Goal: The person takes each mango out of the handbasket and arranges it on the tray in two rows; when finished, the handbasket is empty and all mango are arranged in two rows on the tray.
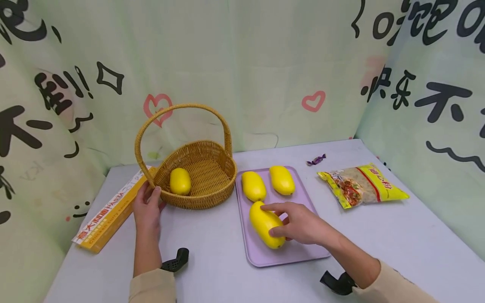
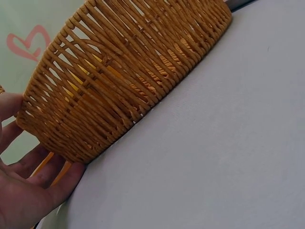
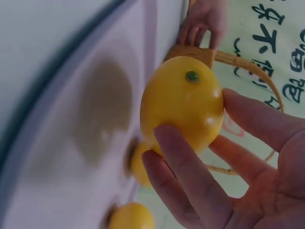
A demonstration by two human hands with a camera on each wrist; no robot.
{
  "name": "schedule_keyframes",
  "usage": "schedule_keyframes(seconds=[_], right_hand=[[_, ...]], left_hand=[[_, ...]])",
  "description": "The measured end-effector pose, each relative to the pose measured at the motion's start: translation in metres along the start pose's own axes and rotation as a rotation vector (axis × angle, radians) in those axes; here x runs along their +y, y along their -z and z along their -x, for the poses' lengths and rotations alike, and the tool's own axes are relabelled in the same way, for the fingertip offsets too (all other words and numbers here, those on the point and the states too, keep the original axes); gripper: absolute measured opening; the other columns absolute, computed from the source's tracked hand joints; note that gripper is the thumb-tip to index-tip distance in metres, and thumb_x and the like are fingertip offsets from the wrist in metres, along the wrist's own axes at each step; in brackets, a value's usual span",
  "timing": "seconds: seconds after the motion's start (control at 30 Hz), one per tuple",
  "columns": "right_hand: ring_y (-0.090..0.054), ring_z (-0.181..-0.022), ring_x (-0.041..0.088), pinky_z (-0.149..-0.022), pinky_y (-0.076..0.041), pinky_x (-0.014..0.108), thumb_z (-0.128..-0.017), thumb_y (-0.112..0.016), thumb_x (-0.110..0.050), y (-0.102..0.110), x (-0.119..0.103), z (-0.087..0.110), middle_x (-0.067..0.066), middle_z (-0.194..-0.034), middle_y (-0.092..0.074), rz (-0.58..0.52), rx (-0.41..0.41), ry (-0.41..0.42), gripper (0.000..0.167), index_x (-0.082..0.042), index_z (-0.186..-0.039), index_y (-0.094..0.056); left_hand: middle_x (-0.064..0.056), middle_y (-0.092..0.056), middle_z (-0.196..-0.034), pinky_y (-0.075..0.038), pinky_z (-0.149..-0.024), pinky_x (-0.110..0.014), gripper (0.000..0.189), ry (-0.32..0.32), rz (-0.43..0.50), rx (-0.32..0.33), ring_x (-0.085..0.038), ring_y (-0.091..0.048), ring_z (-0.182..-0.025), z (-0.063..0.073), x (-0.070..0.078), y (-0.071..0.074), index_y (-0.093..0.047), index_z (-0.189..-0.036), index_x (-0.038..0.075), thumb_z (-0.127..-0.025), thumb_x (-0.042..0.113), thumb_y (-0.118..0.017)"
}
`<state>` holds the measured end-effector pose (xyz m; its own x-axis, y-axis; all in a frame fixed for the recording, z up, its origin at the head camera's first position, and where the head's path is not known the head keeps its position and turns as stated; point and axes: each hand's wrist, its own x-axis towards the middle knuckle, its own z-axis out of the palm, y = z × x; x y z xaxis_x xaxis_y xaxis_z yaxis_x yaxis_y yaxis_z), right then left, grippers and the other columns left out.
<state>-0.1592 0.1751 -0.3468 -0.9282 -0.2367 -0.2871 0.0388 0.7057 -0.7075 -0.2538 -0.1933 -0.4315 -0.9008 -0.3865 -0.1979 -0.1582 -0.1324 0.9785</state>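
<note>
left hand (image 1: 147, 207), cut off in its wrist view, holds a basket (image 1: 212, 170); right hand (image 1: 303, 223) grips yellow fruit (image 1: 263, 225).

This looks like a small draped booth. Pale green printed curtains (image 1: 265, 54) hang behind the far edge of the surface (image 1: 212, 256) and beside its left and right edges

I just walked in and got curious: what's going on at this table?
A person's right hand holds a yellow fruit, which seems to be lifted just above the purple tray. The left hand grips the side of a wicker basket. Another fruit lies inside the basket, and two more fruits lie on the tray. A long box lies left of the basket; a bag of food and a wrapped sweet lie right of the tray.
</note>
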Motion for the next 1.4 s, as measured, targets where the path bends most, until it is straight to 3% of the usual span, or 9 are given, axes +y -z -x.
schedule_keyframes(seconds=[0.37, 0.63, 0.93, 1.17, 1.4], right_hand=[[-0.061, -0.079, 0.018, -0.066, -0.057, 0.03, -0.085, -0.084, -0.019, -0.018, 0.01, -0.011, 0.01, -0.12, -0.064, 0.005, 0.011, -0.034, 0.059, -0.024, -0.141, -0.065], [-0.06, -0.08, 0.018, -0.067, -0.051, 0.031, -0.086, -0.083, -0.025, -0.02, 0.007, -0.015, 0.009, -0.113, -0.066, 0.071, 0.026, -0.008, 0.061, -0.024, -0.143, -0.062], [-0.061, -0.066, 0.02, -0.061, -0.054, 0.032, -0.087, -0.083, -0.026, -0.016, -0.001, -0.012, 0.017, -0.124, -0.063, 0.092, 0.044, -0.022, 0.062, -0.02, -0.144, -0.059], [-0.06, -0.084, 0.02, -0.069, -0.053, 0.03, -0.091, -0.079, -0.028, 0.002, -0.017, -0.015, 0.016, -0.12, -0.066, 0.173, 0.084, 0.099, 0.056, -0.013, -0.142, -0.061], [-0.062, -0.096, 0.023, -0.074, -0.057, 0.031, -0.094, -0.075, -0.031, 0.017, -0.04, -0.023, 0.018, -0.126, -0.065, 0.201, 0.078, 0.157, 0.056, -0.012, -0.144, -0.059]], left_hand=[[0.0, -0.037, -0.165, -0.043, -0.119, -0.043, 0.059, 0.011, 0.005, 0.012, -0.021, -0.042, -0.147, 0.0, 0.0, 0.003, -0.033, -0.161, 0.04, -0.107, 0.04, -0.055], [0.001, -0.038, -0.164, -0.044, -0.119, -0.042, 0.058, 0.007, 0.006, 0.016, -0.02, -0.043, -0.146, -0.001, 0.0, 0.002, -0.034, -0.16, 0.041, -0.106, 0.04, -0.056], [0.0, -0.037, -0.165, -0.043, -0.119, -0.042, 0.058, 0.005, 0.008, 0.014, -0.021, -0.042, -0.147, 0.0, 0.0, 0.004, -0.034, -0.16, 0.041, -0.106, 0.04, -0.056], [0.0, -0.038, -0.165, -0.043, -0.119, -0.042, 0.057, 0.003, 0.013, 0.02, -0.021, -0.042, -0.147, 0.0, 0.001, 0.001, -0.034, -0.16, 0.04, -0.107, 0.039, -0.055], [-0.001, -0.038, -0.164, -0.043, -0.119, -0.043, 0.058, 0.003, 0.006, 0.015, -0.022, -0.042, -0.147, 0.0, -0.001, -0.001, -0.034, -0.161, 0.039, -0.107, 0.039, -0.055]])
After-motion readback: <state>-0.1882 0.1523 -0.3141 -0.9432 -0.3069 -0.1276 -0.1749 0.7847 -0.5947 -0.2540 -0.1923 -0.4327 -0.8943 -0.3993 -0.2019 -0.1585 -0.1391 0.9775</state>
